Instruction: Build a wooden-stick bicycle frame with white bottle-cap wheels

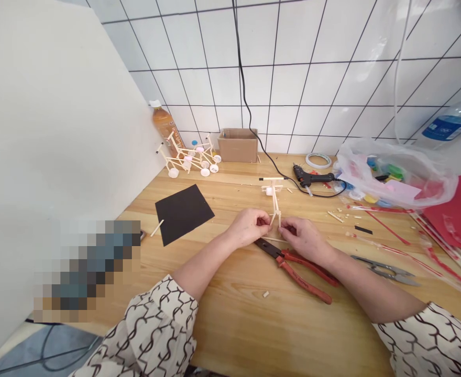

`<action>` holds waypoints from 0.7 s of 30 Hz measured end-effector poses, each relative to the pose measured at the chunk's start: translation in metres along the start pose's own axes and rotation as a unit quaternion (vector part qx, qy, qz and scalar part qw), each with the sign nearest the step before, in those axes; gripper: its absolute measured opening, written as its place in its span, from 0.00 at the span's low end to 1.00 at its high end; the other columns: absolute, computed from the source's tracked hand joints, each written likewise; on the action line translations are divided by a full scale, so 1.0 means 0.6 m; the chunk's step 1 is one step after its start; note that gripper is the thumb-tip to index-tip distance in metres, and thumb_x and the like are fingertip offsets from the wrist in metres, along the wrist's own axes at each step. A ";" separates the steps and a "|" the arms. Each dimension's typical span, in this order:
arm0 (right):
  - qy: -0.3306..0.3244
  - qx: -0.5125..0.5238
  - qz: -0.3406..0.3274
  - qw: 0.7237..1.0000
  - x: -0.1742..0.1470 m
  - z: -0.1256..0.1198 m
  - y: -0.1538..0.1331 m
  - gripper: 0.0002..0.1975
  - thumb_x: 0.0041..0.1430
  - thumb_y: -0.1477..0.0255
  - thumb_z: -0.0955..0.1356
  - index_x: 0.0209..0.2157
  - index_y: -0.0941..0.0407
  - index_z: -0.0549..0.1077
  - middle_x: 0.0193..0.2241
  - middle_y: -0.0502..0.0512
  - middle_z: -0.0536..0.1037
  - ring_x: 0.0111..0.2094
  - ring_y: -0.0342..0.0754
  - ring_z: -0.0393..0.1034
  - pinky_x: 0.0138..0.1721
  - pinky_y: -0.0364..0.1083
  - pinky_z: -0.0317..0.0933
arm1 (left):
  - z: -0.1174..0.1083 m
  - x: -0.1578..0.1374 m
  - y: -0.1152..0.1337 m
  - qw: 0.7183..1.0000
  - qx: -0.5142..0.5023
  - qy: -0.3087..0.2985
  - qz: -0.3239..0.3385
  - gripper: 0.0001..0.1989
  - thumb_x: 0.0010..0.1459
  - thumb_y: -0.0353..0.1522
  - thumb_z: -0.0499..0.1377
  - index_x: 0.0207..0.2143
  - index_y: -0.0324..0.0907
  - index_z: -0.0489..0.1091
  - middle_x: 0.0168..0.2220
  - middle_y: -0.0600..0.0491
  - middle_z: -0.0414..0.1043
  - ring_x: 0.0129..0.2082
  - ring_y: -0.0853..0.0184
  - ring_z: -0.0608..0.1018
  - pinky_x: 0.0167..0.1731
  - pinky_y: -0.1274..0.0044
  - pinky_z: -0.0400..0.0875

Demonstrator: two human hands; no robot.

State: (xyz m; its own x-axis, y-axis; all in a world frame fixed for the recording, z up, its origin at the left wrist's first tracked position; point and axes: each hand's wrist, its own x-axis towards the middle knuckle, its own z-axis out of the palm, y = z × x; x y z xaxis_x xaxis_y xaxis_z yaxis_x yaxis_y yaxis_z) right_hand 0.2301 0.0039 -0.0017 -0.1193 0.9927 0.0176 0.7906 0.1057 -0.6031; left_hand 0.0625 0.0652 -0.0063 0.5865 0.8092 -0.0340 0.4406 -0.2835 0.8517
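Between my hands stands a small stick model bicycle (275, 201), built of thin pale wooden sticks with a black-tipped handlebar at its far end. My left hand (250, 226) pinches the near left leg of its frame. On the other side my right hand (302, 235) has its fingertips closed at the right leg of the same frame. Just below my hands lie red-handled pliers (307, 277), partly under my right wrist. A loose wooden stick (274, 240) rests crosswise by the pliers' jaws.
Finished-looking stick bicycles (189, 157) stand by a tea bottle (165, 123) at back left. A black card (184, 213) lies left. Behind are a cardboard box (238, 146), glue gun (313, 177) and tape roll (318, 161). Right: plastic bag (395, 173), grey thread snips (387, 270).
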 end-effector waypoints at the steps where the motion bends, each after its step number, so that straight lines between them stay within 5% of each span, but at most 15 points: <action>1: -0.001 -0.001 0.000 1.000 0.000 0.000 0.000 0.10 0.54 0.72 0.61 0.22 0.57 0.68 0.18 0.48 0.66 0.22 0.42 0.59 0.25 0.41 0.50 | 0.000 0.000 -0.001 1.000 0.004 0.000 0.003 0.02 0.47 0.28 0.59 0.23 0.38 0.71 0.21 0.57 0.68 0.22 0.72 0.68 0.23 0.81 0.61; 13: -0.018 -0.024 0.025 0.999 -0.001 -0.019 0.011 0.08 0.50 0.68 0.65 0.28 0.57 0.72 0.22 0.50 0.72 0.23 0.43 0.62 0.25 0.42 0.53 | -0.004 0.000 0.000 0.999 0.031 -0.005 0.018 0.02 0.48 0.28 0.59 0.24 0.38 0.71 0.22 0.57 0.69 0.23 0.72 0.69 0.24 0.81 0.62; 21: -0.123 -0.091 0.038 0.988 -0.013 -0.041 -0.003 0.03 0.46 0.74 0.66 0.24 0.56 0.72 0.20 0.49 0.74 0.22 0.42 0.63 0.24 0.41 0.50 | -0.005 -0.001 0.003 0.999 0.043 -0.010 0.018 0.03 0.48 0.28 0.59 0.24 0.39 0.71 0.21 0.57 0.69 0.23 0.72 0.69 0.24 0.81 0.62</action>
State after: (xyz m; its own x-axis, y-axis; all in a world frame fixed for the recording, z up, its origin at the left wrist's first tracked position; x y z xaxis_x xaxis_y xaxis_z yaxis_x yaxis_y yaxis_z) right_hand 0.2443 -0.0028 0.0188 -0.1807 0.9563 -0.2299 0.8946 0.0627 -0.4424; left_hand 0.0609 0.0661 -0.0030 0.6159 0.7877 -0.0148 0.4745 -0.3558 0.8051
